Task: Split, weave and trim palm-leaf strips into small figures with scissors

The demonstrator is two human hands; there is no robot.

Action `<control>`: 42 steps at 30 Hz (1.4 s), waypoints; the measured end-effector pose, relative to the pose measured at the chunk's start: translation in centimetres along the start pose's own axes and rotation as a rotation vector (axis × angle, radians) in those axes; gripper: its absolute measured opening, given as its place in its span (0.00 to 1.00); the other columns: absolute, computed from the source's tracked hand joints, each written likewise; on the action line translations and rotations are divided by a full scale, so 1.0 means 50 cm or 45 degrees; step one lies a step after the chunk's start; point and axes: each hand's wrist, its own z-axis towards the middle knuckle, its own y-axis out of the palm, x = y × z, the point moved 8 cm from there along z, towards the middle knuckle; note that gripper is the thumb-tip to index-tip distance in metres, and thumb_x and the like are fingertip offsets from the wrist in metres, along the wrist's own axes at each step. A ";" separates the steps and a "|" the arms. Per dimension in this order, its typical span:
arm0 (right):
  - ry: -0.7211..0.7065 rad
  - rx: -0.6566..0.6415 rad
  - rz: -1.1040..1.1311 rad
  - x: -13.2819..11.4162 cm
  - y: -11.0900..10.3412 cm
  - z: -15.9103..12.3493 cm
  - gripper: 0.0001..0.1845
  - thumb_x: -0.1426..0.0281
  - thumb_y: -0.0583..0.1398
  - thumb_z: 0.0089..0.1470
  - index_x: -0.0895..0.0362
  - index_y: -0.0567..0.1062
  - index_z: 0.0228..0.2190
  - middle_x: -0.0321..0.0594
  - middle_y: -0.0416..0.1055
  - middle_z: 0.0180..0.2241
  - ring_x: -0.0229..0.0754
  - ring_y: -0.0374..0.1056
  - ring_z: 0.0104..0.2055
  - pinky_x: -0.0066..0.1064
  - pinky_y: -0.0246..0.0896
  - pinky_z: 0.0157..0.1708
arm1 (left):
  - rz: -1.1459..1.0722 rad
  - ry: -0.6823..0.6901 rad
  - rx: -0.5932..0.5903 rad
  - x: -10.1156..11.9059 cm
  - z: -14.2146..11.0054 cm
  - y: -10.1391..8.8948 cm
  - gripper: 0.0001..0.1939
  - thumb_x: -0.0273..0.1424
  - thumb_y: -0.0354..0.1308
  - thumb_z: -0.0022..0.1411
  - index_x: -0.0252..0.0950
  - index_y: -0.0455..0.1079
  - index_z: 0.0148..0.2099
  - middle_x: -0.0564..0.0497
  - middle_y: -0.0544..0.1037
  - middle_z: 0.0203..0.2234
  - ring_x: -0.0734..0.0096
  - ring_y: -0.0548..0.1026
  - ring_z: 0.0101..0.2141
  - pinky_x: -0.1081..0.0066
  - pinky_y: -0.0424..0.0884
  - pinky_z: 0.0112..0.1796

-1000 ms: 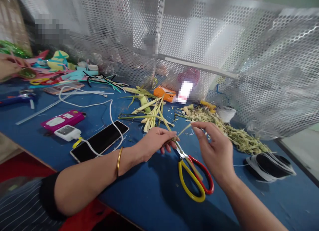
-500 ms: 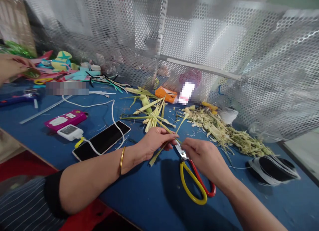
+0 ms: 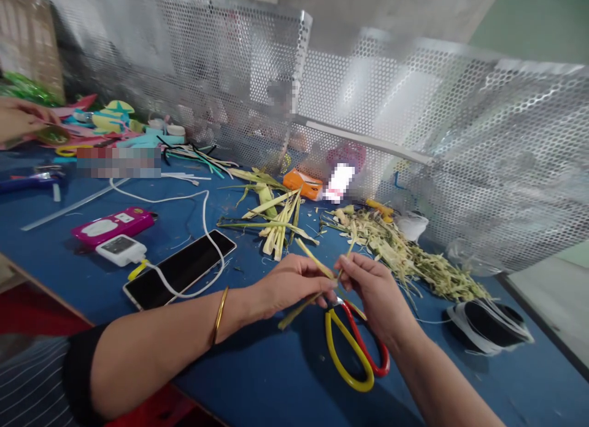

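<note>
Between my two hands are pale green-yellow plant strips (image 3: 317, 258), which look like dried leaf or husk. My left hand (image 3: 297, 283), with a gold bangle at the wrist, pinches them between thumb and fingers. Opposite it, close by, my right hand (image 3: 365, 283) pinches a strip whose end points up past the fingers. A pair of scissors (image 3: 352, 347) with one yellow and one red handle lies on the blue table under my hands; its blades are mostly hidden by them. Beyond my hands lies a bunch of similar strips (image 3: 278, 227).
A pile of shredded plant scraps (image 3: 405, 255) lies right, near a black spool of white thread (image 3: 488, 326). Left are a dark phone (image 3: 184, 270), a white cable and a magenta case (image 3: 115, 226). A perforated metal screen (image 3: 368, 96) stands behind. Another person's hand (image 3: 23, 120) shows far left.
My right hand has turned and now pinches a strip, its thumb upward. The view has tilted slightly. The scissors stay under my hands, with more of the blades covered.
</note>
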 end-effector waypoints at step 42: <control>-0.552 -0.231 -1.416 -0.092 0.018 -0.033 0.14 0.67 0.52 0.61 0.53 0.74 0.28 0.36 0.73 0.27 0.39 0.68 0.30 0.28 0.54 0.29 | -0.241 -0.175 -0.016 -0.009 0.011 -0.036 0.20 0.44 0.62 0.54 0.32 0.74 0.41 0.46 0.79 0.30 0.84 0.60 0.17 0.73 0.44 0.19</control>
